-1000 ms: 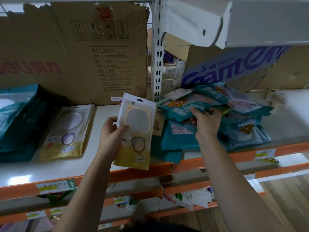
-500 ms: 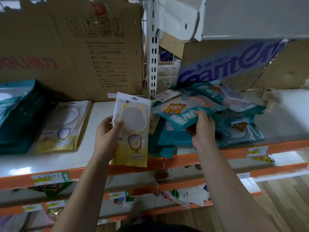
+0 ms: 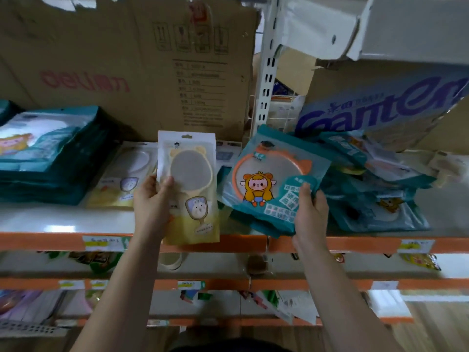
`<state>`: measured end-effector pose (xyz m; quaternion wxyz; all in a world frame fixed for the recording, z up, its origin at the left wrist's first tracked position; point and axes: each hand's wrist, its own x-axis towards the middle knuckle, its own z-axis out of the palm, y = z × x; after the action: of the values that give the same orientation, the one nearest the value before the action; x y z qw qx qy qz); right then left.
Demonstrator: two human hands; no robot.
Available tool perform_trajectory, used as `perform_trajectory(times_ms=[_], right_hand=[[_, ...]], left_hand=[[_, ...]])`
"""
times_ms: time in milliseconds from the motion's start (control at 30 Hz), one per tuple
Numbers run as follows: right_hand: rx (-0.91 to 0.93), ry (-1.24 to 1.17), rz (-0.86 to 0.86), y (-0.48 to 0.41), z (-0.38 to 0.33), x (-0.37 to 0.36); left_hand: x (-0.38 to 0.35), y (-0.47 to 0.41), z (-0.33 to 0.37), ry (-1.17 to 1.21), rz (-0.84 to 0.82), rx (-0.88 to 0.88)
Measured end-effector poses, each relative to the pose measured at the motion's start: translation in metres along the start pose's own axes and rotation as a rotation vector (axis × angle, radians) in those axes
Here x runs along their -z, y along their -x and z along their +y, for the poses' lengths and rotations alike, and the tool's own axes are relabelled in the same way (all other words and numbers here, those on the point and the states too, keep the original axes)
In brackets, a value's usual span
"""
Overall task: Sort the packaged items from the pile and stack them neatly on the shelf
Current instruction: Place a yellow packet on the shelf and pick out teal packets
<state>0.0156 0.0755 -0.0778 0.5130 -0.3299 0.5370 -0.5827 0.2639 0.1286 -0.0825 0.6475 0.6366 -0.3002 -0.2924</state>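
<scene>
The left hand (image 3: 152, 204) pinched a yellow mirror packet (image 3: 193, 174) by its edge; the right hand (image 3: 310, 214) clamped the corner of a teal mirror packet (image 3: 274, 179), the pile (image 3: 375, 189) just beyond it. Likely light, slick, breakable.

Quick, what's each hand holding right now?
Left hand: pinches the yellow packet at its left edge.
Right hand: grips the teal packet at its lower right corner.

Pale yellow packet (image 3: 189, 189) with rabbit print; teal packet (image 3: 276, 184), orange ring and cartoon child.
</scene>
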Motion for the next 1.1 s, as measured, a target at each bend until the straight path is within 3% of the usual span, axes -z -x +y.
perform_trajectory(times_ms=[400,633,800,1100], right_hand=[[-0.028,0.009,-0.063,0.049,0.033,-0.147],[0.019,0.094,-0.083,0.102,0.061,-0.240],[-0.030,0.057,-0.079,0.128,0.065,-0.279],[0.042,0.187,-0.262,0.132,0.036,-0.363]], left_hand=[[0.170,-0.088,0.057,0.000,0.124,-0.125],[0.279,-0.159,0.084,-0.044,0.110,-0.139],[0.327,-0.189,0.090,-0.030,0.081,-0.137],[0.383,-0.204,0.077,0.038,0.117,-0.113]])
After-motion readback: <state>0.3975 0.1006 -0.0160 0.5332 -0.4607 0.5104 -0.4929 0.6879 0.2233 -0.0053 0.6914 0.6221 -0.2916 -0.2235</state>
